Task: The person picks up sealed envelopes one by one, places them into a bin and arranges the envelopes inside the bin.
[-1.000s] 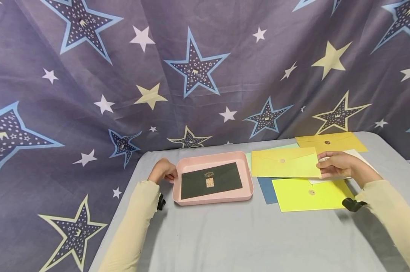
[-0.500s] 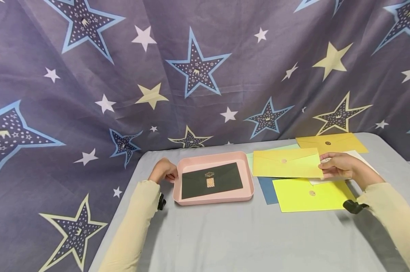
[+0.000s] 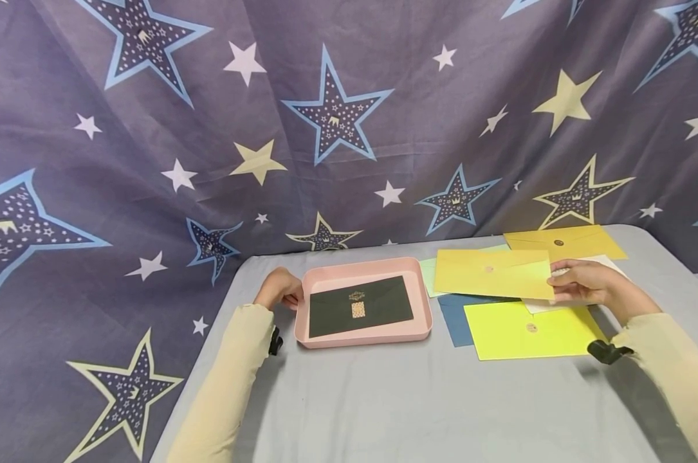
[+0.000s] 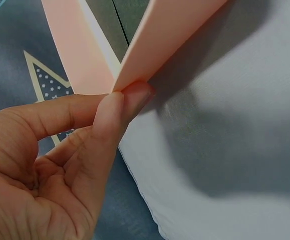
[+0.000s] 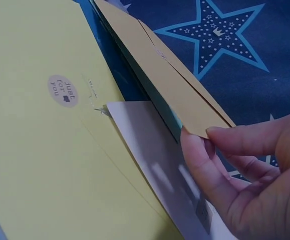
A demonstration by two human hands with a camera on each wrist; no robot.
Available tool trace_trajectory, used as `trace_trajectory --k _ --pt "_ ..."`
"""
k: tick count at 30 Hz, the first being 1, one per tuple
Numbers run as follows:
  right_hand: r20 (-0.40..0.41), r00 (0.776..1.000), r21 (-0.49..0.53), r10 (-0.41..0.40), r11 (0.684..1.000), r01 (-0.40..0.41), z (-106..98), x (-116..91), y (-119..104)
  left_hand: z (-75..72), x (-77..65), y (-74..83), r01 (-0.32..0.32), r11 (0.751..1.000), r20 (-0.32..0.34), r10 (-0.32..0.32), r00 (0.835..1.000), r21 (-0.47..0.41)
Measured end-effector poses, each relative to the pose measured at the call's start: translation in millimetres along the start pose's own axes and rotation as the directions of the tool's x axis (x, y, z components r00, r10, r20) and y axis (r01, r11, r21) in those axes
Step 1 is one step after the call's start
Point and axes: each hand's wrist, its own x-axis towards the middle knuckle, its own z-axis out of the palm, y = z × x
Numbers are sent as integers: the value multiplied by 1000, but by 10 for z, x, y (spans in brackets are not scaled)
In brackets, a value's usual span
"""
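Note:
My left hand (image 3: 281,289) pinches the left rim of a shallow pink tray (image 3: 354,341) between thumb and fingers, as the left wrist view shows up close. Inside the tray lies a black envelope (image 3: 334,315) with a gold print and a patterned seal. On the right, my right hand (image 3: 583,283) pinches the right end of a golden-yellow envelope (image 3: 470,273) with a round sticker. It is raised and tilted over other envelopes. Below it lie a bright yellow envelope (image 3: 522,337) with a "just for you" sticker (image 5: 63,91) and a blue envelope (image 3: 455,321).
A pale green envelope (image 3: 428,276) shows behind the held one. White paper (image 3: 606,262) lies partly under my right hand, and an orange-yellow envelope (image 3: 574,243) rests at the table's back edge. A star-patterned curtain (image 3: 349,186) hangs behind the grey-clothed table (image 3: 395,405).
The golden-yellow envelope has shifted slightly right in my right hand and its lower edge has lifted, baring more of the blue and pale green envelopes. My left hand and the tray stay put.

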Motion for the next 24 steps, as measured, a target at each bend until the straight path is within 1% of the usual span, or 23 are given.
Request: trace_trajectory --k 1,3,8,11,14,19,24 --pt "-32 999 -10 11 1000 -12 23 -6 -11 1 -5 3 -3 1000 -3 3 1000 3" --pt "-51 998 23 25 999 -24 45 -12 -35 7 -17 11 -8 1000 -15 8 1000 10" --pt "-63 998 82 26 996 -21 64 -28 -90 22 -36 21 -17 1000 -45 18 999 22" --pt "-67 998 87 22 996 -16 76 -41 -115 23 -32 10 -20 1000 -41 20 999 1" --pt "-74 997 76 24 997 -18 88 -49 -136 20 -16 -20 -21 999 -30 20 999 -34" --pt "-73 997 35 18 999 -15 178 -67 -195 2 -5 -59 -16 994 2 16 1000 -107" --pt "-69 998 -31 -6 999 4 307 -49 -276 -1 -8 -56 0 993 22 3 1000 -120"
